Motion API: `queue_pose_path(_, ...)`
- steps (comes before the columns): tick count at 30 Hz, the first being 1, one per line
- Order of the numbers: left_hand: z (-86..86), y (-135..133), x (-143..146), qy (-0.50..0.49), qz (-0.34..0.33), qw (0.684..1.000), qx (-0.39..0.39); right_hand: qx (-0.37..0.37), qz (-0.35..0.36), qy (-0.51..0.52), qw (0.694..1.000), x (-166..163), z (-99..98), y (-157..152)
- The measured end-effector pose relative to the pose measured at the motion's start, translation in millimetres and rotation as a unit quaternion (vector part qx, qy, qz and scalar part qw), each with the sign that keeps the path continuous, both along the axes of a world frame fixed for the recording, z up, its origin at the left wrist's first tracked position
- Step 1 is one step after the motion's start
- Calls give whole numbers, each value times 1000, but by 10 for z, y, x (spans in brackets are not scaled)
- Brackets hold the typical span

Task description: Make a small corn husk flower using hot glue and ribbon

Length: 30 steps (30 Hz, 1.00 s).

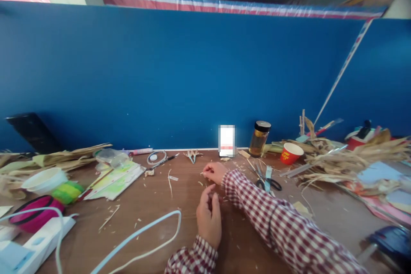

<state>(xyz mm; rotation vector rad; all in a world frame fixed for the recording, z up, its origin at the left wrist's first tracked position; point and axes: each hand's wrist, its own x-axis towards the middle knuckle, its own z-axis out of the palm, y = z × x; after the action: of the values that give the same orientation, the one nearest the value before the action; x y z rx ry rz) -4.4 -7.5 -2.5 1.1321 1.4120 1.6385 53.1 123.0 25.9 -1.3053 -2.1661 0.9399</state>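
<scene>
My right hand (pixel 214 173) reaches over the middle of the brown table, thumb and fingertips pinched together. A tiny pale sliver (pixel 202 173) shows at those fingertips, too small to name surely. Nearer to me, my left hand (pixel 208 218) is loosely curved, with a gap between thumb and forefinger and nothing visible in it. Beyond the hands stands a small figure of dried husk strips (pixel 192 156) with bluish legs. A bright phone-like screen (pixel 226 140), blurred out, leans at the back. Black-handled scissors (pixel 269 182) lie right of my right hand.
A lidded jar of brown liquid (pixel 259 139) and a red paper cup (pixel 291 153) stand at the back right. Dried husks (pixel 340 162) pile up beyond. On the left are a white bowl (pixel 45 180), a magenta pouch (pixel 37 214), a power strip (pixel 41 244) and a looping white cable (pixel 138 233).
</scene>
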Motion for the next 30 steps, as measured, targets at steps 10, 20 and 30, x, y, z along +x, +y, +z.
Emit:
queue_pose_path(10,-56,3,-9,2,-67,997,-31,-16,15,52,998,819,176,-1100)
queue_pose_path(20,20,-73,-1,6,-73,997,-6,-58,-9,90,994,943,25,-1721)
queue_pose_path(30,15,-128,3,-25,-76,997,4,-74,-25,69,995,1184,56,-1963)
